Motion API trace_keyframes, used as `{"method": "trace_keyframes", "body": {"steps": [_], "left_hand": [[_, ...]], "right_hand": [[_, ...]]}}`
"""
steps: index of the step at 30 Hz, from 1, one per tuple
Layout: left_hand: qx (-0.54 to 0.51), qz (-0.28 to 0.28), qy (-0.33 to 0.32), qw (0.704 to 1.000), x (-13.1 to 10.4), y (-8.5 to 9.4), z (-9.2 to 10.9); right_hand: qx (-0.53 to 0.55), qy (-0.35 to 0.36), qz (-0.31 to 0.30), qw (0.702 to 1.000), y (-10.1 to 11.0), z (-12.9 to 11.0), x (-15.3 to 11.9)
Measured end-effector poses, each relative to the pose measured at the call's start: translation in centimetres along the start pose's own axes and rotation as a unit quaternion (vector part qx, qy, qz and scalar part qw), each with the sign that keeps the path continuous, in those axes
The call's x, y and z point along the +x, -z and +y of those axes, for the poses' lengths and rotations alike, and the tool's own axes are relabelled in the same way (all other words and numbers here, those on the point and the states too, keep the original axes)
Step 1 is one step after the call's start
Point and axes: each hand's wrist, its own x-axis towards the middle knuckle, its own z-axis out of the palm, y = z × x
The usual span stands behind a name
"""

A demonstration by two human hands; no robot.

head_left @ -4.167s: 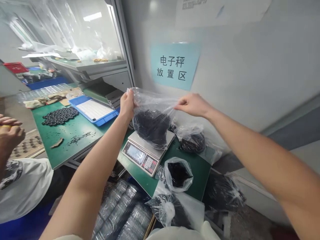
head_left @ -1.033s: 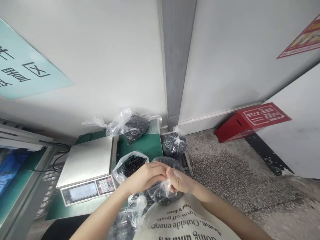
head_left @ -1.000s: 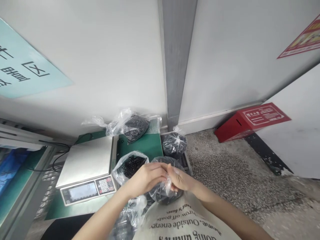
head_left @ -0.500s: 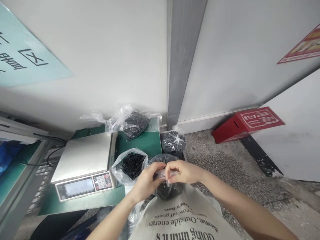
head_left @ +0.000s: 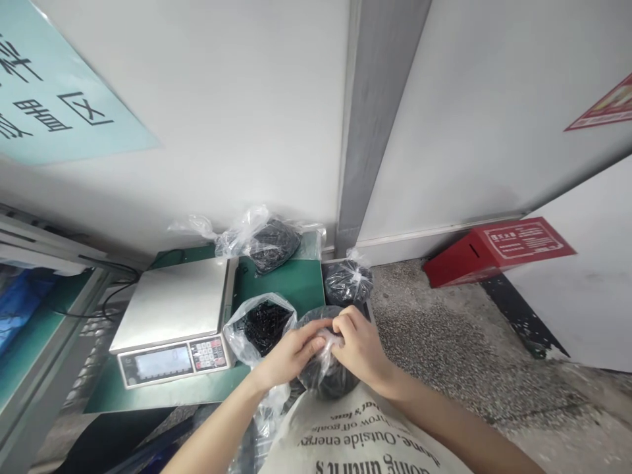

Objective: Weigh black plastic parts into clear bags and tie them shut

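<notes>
A clear plastic bag of black parts (head_left: 328,384) rests against the front of my shirt, its neck gathered at the top. My left hand (head_left: 295,349) pinches the bag's neck from the left. From the right, my right hand (head_left: 359,343) holds the same neck, its curled fingers touching the left fingertips. Just left of the hands stands an open clear bag (head_left: 266,324) with loose black pieces inside. Beyond my hands, a tied bag of black parts (head_left: 349,282) sits in a container.
A scale (head_left: 172,306) stands on the green table (head_left: 296,283) at the left. Another filled bag (head_left: 274,243) lies against the wall behind. A red box (head_left: 498,250) is on the right, near a grey wall post (head_left: 375,125).
My right hand has turned, its fingers now curled more upright over the bag's neck. Both hands still hold the neck. The view has shifted slightly, moving the surroundings rightward.
</notes>
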Motion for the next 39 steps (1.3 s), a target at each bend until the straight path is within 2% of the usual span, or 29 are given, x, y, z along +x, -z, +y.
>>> {"method": "trace_keyframes", "body": {"steps": [3,7,9,11,13,15,18,20,23,25,26,27,29,31,33,36,39], "left_hand": [[0.07,-0.037,-0.032,0.996,0.5,1.0,0.5],[0.166,-0.085,-0.138,0.973,1.5,1.9,1.8],[0.274,-0.08,-0.207,0.936,2.1,2.3,2.2],[0.397,-0.055,-0.275,0.874,2.7,2.9,2.0],[0.481,-0.027,-0.315,0.818,3.3,3.4,0.9],[0.509,-0.014,-0.319,0.799,3.8,3.8,-0.7],[0.513,-0.004,-0.294,0.806,4.2,3.8,-3.2],[0.514,0.004,-0.279,0.811,4.2,3.7,-4.0],[0.515,0.017,-0.261,0.817,3.8,3.3,-3.7],[0.513,0.025,-0.254,0.819,3.2,2.7,-2.5],[0.51,0.028,-0.255,0.821,2.8,2.3,-1.9],[0.502,0.031,-0.264,0.823,2.4,1.8,-1.2],[0.475,0.042,-0.295,0.828,1.6,0.7,-0.2],[0.443,0.06,-0.328,0.832,1.1,-0.4,0.3],[0.411,0.091,-0.339,0.841,0.8,-1.3,0.4],[0.356,0.137,-0.33,0.864,0.9,-2.1,0.4],[0.328,0.147,-0.338,0.87,1.1,-2.9,0.9]], "right_hand": [[-0.055,0.065,-0.009,0.996,1.7,0.2,0.7],[-0.103,0.175,-0.086,0.975,3.9,0.3,1.7],[-0.121,0.211,-0.125,0.962,4.6,0.4,1.9],[-0.131,0.228,-0.159,0.952,5.1,0.7,1.7],[-0.131,0.231,-0.19,0.945,5.3,1.2,0.7],[-0.128,0.218,-0.211,0.944,5.3,1.8,-0.8],[-0.125,0.166,-0.213,0.955,5.2,2.7,-3.1],[-0.118,0.129,-0.203,0.963,5.3,3.1,-4.0],[-0.087,0.091,-0.178,0.976,5.7,3.2,-4.2],[0.015,0.031,-0.154,0.988,5.7,2.9,-3.8],[0.105,-0.021,-0.147,0.983,5.4,2.7,-3.5],[0.207,-0.083,-0.142,0.964,5.0,2.3,-3.2],[0.367,-0.196,-0.137,0.899,3.8,1.6,-2.6],[0.43,-0.264,-0.127,0.854,2.6,1.0,-2.1],[0.432,-0.275,-0.12,0.85,1.9,0.5,-1.9],[0.417,-0.249,-0.151,0.861,1.7,0.2,-2.3],[0.323,-0.177,-0.146,0.918,1.5,0.3,-3.1]]}}
